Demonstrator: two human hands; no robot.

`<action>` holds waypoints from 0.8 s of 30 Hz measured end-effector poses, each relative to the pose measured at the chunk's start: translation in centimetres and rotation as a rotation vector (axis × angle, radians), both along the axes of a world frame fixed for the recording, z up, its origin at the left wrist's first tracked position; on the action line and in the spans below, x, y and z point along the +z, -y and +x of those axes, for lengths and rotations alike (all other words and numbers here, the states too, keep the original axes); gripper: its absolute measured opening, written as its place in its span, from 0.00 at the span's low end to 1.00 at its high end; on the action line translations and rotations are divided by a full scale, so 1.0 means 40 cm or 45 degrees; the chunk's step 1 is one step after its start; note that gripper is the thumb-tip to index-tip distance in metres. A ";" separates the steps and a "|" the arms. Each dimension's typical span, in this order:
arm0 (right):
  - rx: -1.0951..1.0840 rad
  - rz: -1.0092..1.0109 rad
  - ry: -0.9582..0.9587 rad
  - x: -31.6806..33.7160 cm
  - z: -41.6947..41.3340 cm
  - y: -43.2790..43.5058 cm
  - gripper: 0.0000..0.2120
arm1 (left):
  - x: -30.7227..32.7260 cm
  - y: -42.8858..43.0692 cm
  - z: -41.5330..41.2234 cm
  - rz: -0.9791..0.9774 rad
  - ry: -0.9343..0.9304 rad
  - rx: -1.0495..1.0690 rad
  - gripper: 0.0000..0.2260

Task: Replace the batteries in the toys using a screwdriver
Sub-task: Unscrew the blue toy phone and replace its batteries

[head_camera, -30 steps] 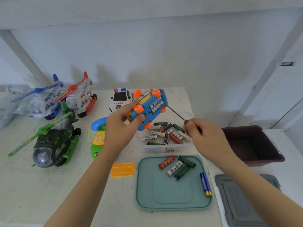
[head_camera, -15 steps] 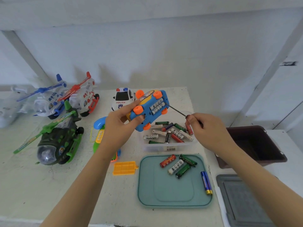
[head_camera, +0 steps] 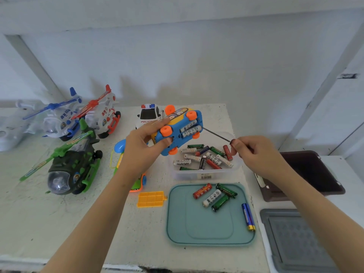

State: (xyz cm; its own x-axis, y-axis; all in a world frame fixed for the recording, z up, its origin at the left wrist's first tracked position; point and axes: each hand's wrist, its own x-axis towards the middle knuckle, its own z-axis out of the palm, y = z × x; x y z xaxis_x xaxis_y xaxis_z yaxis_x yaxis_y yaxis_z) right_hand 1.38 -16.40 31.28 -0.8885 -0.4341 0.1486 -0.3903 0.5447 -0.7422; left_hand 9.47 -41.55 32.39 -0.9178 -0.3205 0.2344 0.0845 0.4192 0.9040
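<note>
My left hand (head_camera: 144, 149) grips a blue toy car (head_camera: 180, 131) with orange wheels, held underside up above the table. Its battery bay is uncovered and shows two white batteries. My right hand (head_camera: 254, 152) pinches a thin dark screwdriver (head_camera: 216, 134), whose tip sits at the right end of the car's bay. An orange battery cover (head_camera: 151, 199) lies on the table below my left forearm. A clear tub (head_camera: 205, 174) under the car holds several batteries. A teal lid (head_camera: 197, 229) in front carries several more batteries.
Three toy helicopters stand at the left: green (head_camera: 69, 166), blue-and-white (head_camera: 57, 117), red-and-white (head_camera: 102, 115). A police car (head_camera: 148, 115) sits behind the held car, a toy phone (head_camera: 126, 160) under my left wrist. A dark bin (head_camera: 315, 174) and grey lid (head_camera: 295, 243) lie right.
The right hand drew back a little to the right, exposing more of the screwdriver shaft. The left hand tilted the car slightly; the view shifted a bit.
</note>
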 end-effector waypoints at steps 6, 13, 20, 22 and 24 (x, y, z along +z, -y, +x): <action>0.114 0.286 0.015 0.010 0.013 -0.024 0.18 | -0.009 0.000 0.013 -0.111 0.003 0.015 0.23; 0.032 0.198 -0.025 0.044 0.015 -0.011 0.19 | 0.005 -0.019 0.017 -0.159 -0.025 0.005 0.20; -0.051 0.033 -0.092 0.047 0.018 0.021 0.18 | 0.008 -0.015 0.011 -0.002 -0.006 -0.007 0.20; -0.045 0.009 -0.113 0.041 0.022 0.028 0.17 | 0.005 -0.015 0.012 0.049 -0.012 -0.005 0.19; -0.051 -0.026 -0.134 0.031 0.025 0.037 0.16 | 0.003 -0.014 0.014 0.086 -0.022 -0.005 0.19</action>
State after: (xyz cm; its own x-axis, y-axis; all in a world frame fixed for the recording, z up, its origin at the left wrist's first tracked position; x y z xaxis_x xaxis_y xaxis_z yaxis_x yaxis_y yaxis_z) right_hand 2.37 -17.89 32.54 -0.8841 -0.3947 0.2502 -0.4448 0.5466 -0.7095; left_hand 10.02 -41.00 32.53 -0.9152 -0.3323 0.2281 0.1019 0.3568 0.9286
